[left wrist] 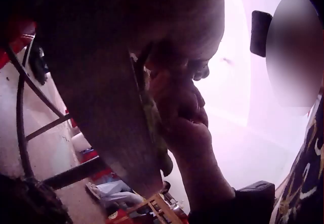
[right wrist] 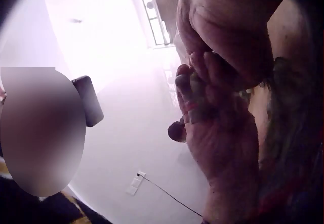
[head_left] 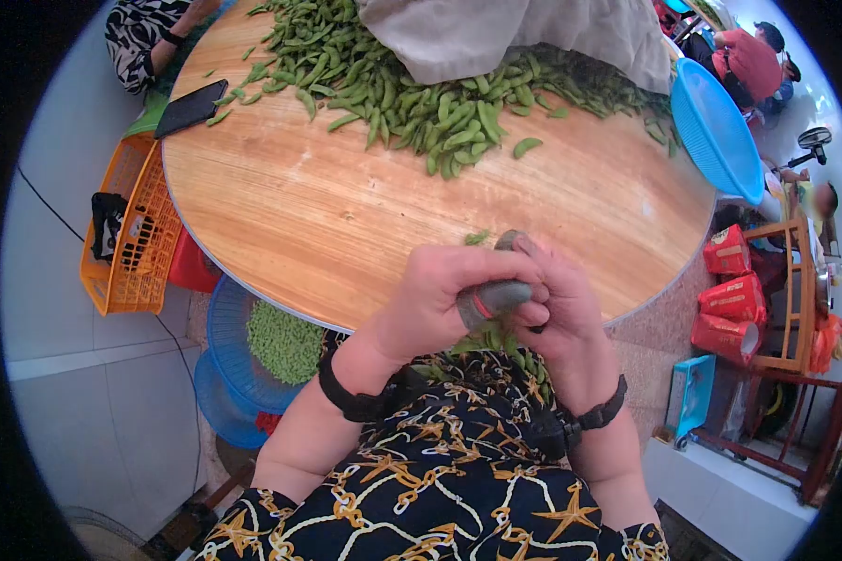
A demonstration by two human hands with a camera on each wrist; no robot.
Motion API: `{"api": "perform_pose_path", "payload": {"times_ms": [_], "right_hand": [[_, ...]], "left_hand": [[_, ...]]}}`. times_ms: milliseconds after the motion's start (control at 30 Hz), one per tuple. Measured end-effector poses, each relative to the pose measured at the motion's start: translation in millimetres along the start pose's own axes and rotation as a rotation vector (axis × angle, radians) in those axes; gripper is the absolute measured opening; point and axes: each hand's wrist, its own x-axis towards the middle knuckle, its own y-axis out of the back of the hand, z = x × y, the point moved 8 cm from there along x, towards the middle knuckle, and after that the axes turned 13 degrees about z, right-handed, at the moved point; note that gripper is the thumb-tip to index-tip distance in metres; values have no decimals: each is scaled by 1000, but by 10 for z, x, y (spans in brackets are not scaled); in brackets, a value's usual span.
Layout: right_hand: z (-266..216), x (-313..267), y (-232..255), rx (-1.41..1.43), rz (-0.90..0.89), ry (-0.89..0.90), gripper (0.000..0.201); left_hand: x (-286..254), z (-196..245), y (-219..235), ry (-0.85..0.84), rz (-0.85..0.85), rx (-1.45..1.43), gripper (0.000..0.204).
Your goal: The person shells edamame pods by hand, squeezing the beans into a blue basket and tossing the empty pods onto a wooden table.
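Note:
Above my lap, just off the table's near edge, my two hands are pressed together with fingers curled. The left hand (head_left: 430, 290) has a grey cover with a red band (head_left: 494, 299) on its thumb. A second grey cover (head_left: 510, 240) is on a digit of the right hand (head_left: 568, 294). Fingertips of both hands meet; I cannot tell what they pinch. In the right wrist view the other hand (right wrist: 223, 133) shows its curled palm side. Green soybean pods (head_left: 500, 338) lie in my lap below the hands. A larger heap of pods (head_left: 393, 93) covers the table's far side.
A grey cloth (head_left: 496, 37) lies over the heap on the round wooden table (head_left: 281, 215). A black phone (head_left: 192, 107) rests at its left edge. Shelled beans (head_left: 285, 341) fill part of a blue basket (head_left: 225, 327) below left. A blue colander (head_left: 716, 131) leans at the right rim.

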Motion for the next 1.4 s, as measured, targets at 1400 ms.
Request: {"api": "perform_pose_path", "payload": {"times_ms": [1400], "right_hand": [[-485,45,-282,-769,108,407,17]], "left_hand": [[-216,-629,297,798,442,-517,18]]}}
